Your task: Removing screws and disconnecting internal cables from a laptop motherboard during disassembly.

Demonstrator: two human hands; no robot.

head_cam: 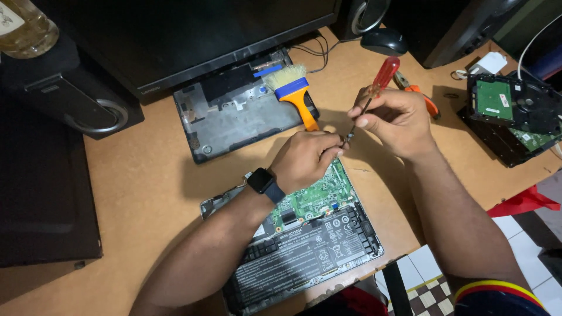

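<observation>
My right hand (398,120) has its grip closed around the thin shaft of a screwdriver (374,88), red handle tilted up and away so the tip angles down toward my other hand. My left hand (304,159) is pinched shut on something small at that tip (346,138), probably a screw, though it is too small for me to tell; holding both this close lets me steady the tip with my fingertips.

Directly beneath, the opened laptop (304,234) lies flat on the desk (146,169), green board and black battery facing up so everything is reachable. Its removed bottom cover (234,117) sits just beyond, out of the way, with an orange-handled brush (295,93) resting on it. Orange-handled pliers (424,96) lie near my right hand, bare hard drives (512,111) well off to the right.
</observation>
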